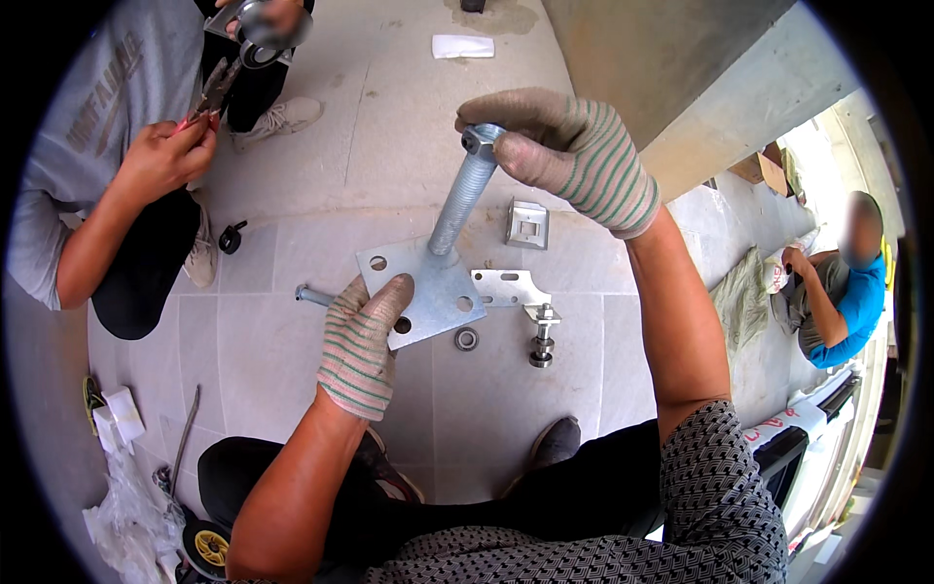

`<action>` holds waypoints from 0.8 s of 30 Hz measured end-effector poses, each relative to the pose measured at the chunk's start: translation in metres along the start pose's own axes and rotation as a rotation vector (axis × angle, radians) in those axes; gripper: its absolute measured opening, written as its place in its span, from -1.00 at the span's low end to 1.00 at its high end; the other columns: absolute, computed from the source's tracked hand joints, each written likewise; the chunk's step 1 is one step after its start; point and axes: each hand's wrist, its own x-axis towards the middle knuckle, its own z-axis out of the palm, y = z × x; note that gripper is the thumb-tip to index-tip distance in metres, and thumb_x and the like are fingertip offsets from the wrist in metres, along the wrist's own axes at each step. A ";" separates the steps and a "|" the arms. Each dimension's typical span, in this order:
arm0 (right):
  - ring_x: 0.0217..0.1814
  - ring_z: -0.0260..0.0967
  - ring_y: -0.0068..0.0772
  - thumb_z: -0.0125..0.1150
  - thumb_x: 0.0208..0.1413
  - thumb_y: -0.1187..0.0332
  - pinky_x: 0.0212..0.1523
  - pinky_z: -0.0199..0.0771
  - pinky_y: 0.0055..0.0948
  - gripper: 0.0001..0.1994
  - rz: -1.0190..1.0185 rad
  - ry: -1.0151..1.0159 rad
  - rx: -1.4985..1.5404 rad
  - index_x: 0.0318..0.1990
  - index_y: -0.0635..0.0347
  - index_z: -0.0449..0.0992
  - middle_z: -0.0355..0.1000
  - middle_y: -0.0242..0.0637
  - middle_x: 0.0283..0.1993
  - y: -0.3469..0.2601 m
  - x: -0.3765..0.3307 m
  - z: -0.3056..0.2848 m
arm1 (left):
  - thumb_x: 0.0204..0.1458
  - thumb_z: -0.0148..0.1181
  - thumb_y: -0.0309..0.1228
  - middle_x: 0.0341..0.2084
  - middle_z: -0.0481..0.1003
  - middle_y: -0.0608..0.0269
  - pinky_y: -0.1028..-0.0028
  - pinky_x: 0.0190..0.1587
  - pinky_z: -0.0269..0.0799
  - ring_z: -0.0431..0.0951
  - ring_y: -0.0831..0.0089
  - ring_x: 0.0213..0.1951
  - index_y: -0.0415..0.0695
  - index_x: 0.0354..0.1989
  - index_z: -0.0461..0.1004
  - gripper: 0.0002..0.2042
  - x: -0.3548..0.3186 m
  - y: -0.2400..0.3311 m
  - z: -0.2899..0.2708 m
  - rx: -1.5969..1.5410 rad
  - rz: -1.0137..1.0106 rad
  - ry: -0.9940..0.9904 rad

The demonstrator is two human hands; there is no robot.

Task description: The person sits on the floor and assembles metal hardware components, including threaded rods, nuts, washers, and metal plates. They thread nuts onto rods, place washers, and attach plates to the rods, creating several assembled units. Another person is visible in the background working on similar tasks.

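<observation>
Left fingers pinch one base plate; right fingers grip one nut.

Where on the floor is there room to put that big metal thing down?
Bare tile floor lies left of the gloved left hand, and more below the small steel ring. It is crowded right of the square grey base plate, around the flat bracket and stacked bolt.

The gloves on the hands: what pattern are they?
Grey knit with green and reddish stripes, on both the left hand and right hand; head view shows it best.
</observation>
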 end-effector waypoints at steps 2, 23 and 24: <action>0.00 0.57 -0.52 0.39 0.27 0.22 0.09 0.65 -0.44 -0.61 -0.016 0.010 -0.016 0.18 0.18 0.60 0.63 -0.31 0.00 -0.001 0.000 0.000 | 0.23 0.27 -0.34 -0.26 0.60 0.35 0.49 -0.19 0.39 0.50 0.61 -0.28 -0.20 0.02 0.59 -0.73 0.001 0.000 -0.001 0.012 0.004 -0.001; -0.11 0.52 -0.48 0.57 0.06 0.16 -0.05 0.56 -0.43 -0.57 -0.182 0.169 -0.137 0.03 0.15 0.68 0.56 -0.36 -0.17 -0.004 0.004 0.017 | 0.25 0.22 -0.38 -0.01 0.60 0.20 0.32 0.16 0.53 0.62 0.40 0.02 -0.23 0.18 0.48 -0.64 0.004 -0.001 -0.009 -0.015 -0.008 -0.087; -0.12 0.53 -0.46 0.58 0.04 0.15 -0.06 0.56 -0.43 -0.58 -0.195 0.172 -0.169 0.01 0.14 0.68 0.55 -0.36 -0.18 -0.007 0.004 0.017 | 0.25 0.22 -0.38 0.00 0.59 0.21 0.32 0.16 0.53 0.62 0.40 0.03 -0.23 0.19 0.48 -0.64 0.005 -0.001 -0.009 0.000 0.002 -0.093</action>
